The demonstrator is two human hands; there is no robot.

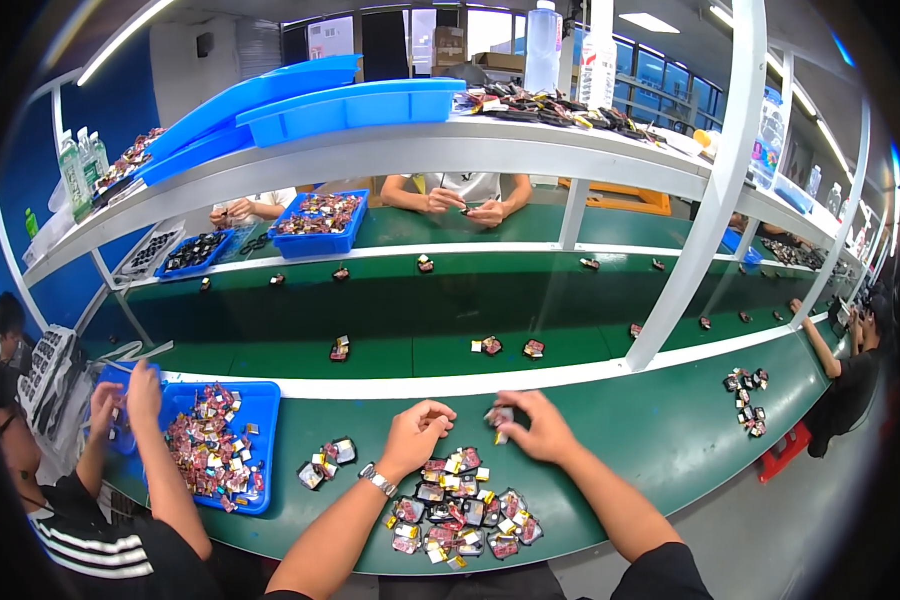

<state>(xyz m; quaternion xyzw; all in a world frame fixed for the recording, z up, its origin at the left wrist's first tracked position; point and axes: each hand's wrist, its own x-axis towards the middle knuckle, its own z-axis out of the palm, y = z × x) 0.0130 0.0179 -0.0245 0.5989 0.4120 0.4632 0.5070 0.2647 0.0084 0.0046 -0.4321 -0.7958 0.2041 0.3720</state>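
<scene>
Head view: at lower centre, a blurred module [499, 417] is being pinched by the right hand [543, 428], beyond the pile of modules [460, 510], apparently being handled singly. Left hand [417, 436] fingers are being curled, contents indeterminable; steady control is seemingly being called for next.

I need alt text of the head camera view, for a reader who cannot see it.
A person's right hand holds a small electronic part over a green work table, the left hand curled nearby, with a pile of similar parts between the forearms. A blue tray of more parts stands at left, beside a co-worker.
</scene>
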